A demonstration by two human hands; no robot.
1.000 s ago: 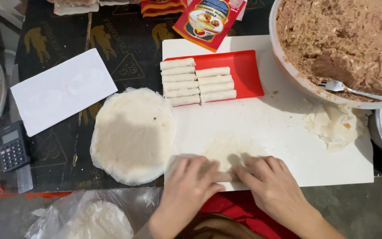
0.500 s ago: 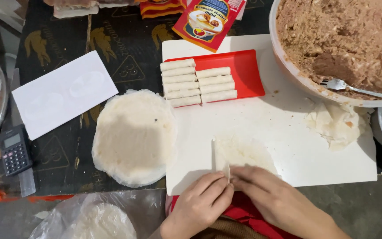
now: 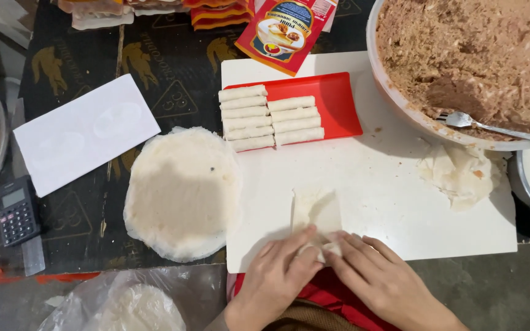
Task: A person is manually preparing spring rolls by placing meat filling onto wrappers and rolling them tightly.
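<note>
My left hand (image 3: 275, 276) and my right hand (image 3: 383, 279) meet at the near edge of a white cutting board (image 3: 394, 202). Their fingertips pinch the near end of a thin pale wrapper (image 3: 316, 211), whose two sides are folded inward into a narrow strip. A stack of round wrappers (image 3: 182, 191) lies left of the board. Several finished rolls (image 3: 270, 117) lie in two rows on a red tray (image 3: 337, 107) at the back of the board.
A large bowl of brown filling (image 3: 467, 55) with a fork (image 3: 492, 125) stands at the back right. Crumpled wrapper scraps (image 3: 458, 171) lie on the board's right side. A white card (image 3: 84, 132), a calculator (image 3: 16, 211), a red packet (image 3: 283, 30) and bagged wrappers (image 3: 133, 306) surround it.
The wrapper lay flat under my spread hands; its sides are now folded in, and both hands have drawn back to its near end.
</note>
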